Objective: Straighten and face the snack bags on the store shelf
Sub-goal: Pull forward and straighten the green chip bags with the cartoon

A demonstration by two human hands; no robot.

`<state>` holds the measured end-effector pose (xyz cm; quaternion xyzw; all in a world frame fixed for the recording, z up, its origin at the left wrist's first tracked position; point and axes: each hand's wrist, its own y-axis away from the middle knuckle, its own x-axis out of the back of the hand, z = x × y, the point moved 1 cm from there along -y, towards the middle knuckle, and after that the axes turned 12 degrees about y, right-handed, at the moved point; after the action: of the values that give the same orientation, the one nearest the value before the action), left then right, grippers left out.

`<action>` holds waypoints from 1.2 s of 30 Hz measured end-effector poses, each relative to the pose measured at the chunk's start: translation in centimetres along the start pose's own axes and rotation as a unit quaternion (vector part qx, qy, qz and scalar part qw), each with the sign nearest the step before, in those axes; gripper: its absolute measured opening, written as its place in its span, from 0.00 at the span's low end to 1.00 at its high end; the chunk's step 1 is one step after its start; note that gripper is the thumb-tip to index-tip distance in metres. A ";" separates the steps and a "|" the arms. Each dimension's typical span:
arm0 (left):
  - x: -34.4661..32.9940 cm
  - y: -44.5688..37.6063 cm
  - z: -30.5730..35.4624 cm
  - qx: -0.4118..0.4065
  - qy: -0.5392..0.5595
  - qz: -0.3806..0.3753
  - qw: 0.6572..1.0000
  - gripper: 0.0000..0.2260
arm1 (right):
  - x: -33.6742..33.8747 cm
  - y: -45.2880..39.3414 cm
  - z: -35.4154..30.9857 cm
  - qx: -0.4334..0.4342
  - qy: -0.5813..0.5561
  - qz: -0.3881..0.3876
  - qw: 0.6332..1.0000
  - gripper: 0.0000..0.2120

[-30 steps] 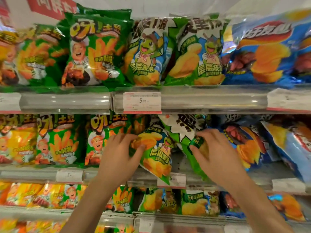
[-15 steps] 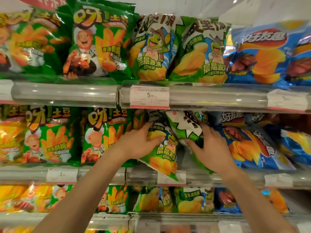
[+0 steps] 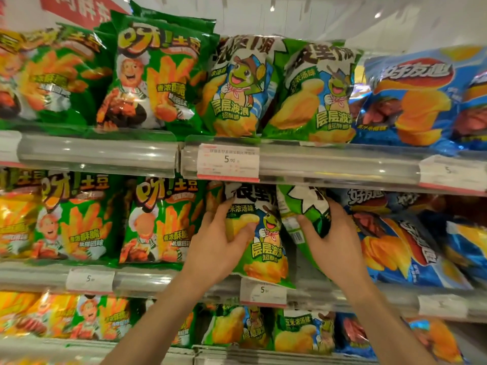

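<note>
On the middle shelf, my left hand grips the left side of a green frog chip bag, thumb across its front. The bag faces front, nearly upright, and its bottom hangs over the shelf rail. Beside it, my right hand holds a second green bag, which is twisted sideways with its barcode side showing. The two bags touch each other under the upper shelf rail.
Green fries bags stand left of my hands, blue chip bags lean to the right. The upper shelf carries more upright bags close overhead. Price tags clip onto the rails. A lower shelf holds several more bags.
Both hands have risen and pushed the two green bags back and up. The left bag now stands straighter with its front showing; the right bag has turned, showing its barcode side.
</note>
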<state>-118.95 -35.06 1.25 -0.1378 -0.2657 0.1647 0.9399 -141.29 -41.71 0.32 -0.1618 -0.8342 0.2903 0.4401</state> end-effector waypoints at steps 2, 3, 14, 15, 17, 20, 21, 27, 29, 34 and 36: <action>-0.8 0.3 -0.1 -0.004 0.014 0.018 1.000 0.30 | -0.2 0.1 0.0 -0.002 -0.016 0.003 1.000 0.30; -1.2 0.6 -0.3 -0.012 0.019 0.027 0.999 0.30 | -0.3 0.2 0.1 -0.003 -0.023 0.005 1.000 0.31; -1.8 1.6 -0.9 -0.113 0.037 0.063 0.991 0.32 | -0.5 0.3 -0.1 -0.019 -0.079 0.027 0.996 0.27; -1.7 1.5 -1.2 -0.090 0.060 0.062 0.992 0.35 | -0.5 0.3 -0.1 -0.020 -0.081 0.025 0.996 0.28; -1.3 0.6 -1.5 -0.009 0.115 0.039 0.993 0.41 | -0.7 0.4 0.0 -0.024 -0.083 0.021 0.996 0.32; -0.7 -1.0 -0.9 0.072 0.151 -0.023 0.986 0.39 | -0.7 0.5 -0.1 -0.030 -0.090 0.018 0.995 0.33; -0.7 -1.3 -0.6 0.088 0.154 -0.045 0.983 0.36 | -0.7 0.5 -0.1 -0.032 -0.092 0.017 0.995 0.32; -1.7 -1.8 -0.4 0.083 0.184 -0.084 0.976 0.33 | -0.3 0.8 -0.3 -0.044 -0.099 0.027 0.994 0.29; -1.9 -1.4 -0.3 0.047 0.186 -0.055 0.980 0.32 | -0.2 0.8 -0.3 -0.050 -0.108 0.038 0.992 0.26; -1.6 -0.7 -0.2 -0.035 0.174 0.024 0.984 0.33 | 0.0 1.1 -0.6 -0.059 -0.117 0.051 0.990 0.23; -1.4 -0.9 -0.6 -0.062 0.154 0.047 0.985 0.33 | -0.2 1.2 -0.6 -0.055 -0.101 0.048 0.992 0.25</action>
<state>-119.55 -36.54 0.45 -0.2322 -0.1206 0.1689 0.9503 -140.65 -40.69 -0.26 -0.1954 -0.8803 0.2800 0.3293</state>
